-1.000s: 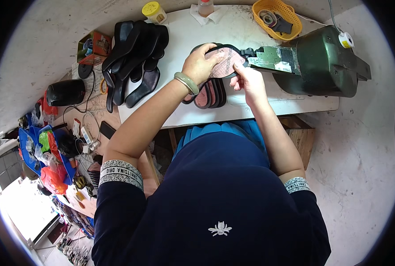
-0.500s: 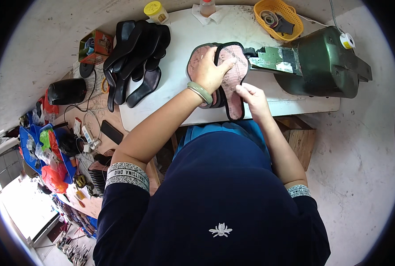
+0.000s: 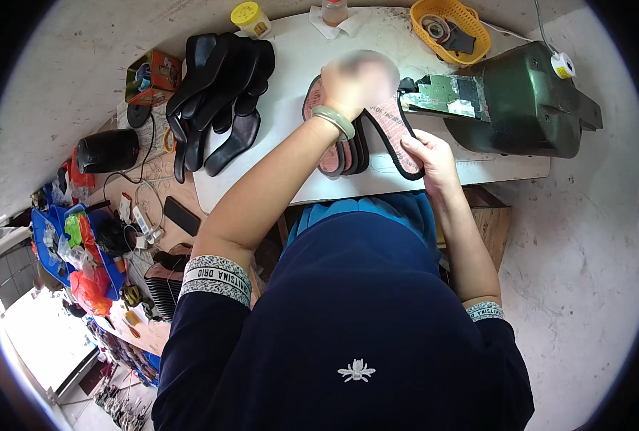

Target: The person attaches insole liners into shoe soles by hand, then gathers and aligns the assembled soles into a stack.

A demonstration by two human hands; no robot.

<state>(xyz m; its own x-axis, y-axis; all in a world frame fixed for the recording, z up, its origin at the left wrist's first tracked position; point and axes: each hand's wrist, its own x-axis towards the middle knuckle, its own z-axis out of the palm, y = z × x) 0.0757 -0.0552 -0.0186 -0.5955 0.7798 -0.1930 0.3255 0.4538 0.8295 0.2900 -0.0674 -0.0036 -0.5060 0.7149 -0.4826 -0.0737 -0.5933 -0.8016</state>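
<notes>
My left hand (image 3: 359, 80), blurred with motion, lies on the upper part of a pink shoe insole with black edging (image 3: 395, 131) on the white table (image 3: 291, 108). My right hand (image 3: 431, 154) pinches the lower end of that same insole near the table's front edge. A small stack of similar insoles (image 3: 337, 154) sits under and left of it. The insole's top end lies close to the foot of a dark green sewing machine (image 3: 528, 100).
A pile of black soles (image 3: 215, 93) lies at the table's left. A yellow basket (image 3: 452, 29), a yellow-capped jar (image 3: 251, 18) and a bottle (image 3: 334, 11) stand at the back. A cluttered wooden bench with a black cylinder (image 3: 108, 149) and blue trays (image 3: 54, 244) is to the left.
The insole has swung from lying across the machine's foot to pointing toward me. My left hand shifted onto its top end and my right hand drew back to its lower end.
</notes>
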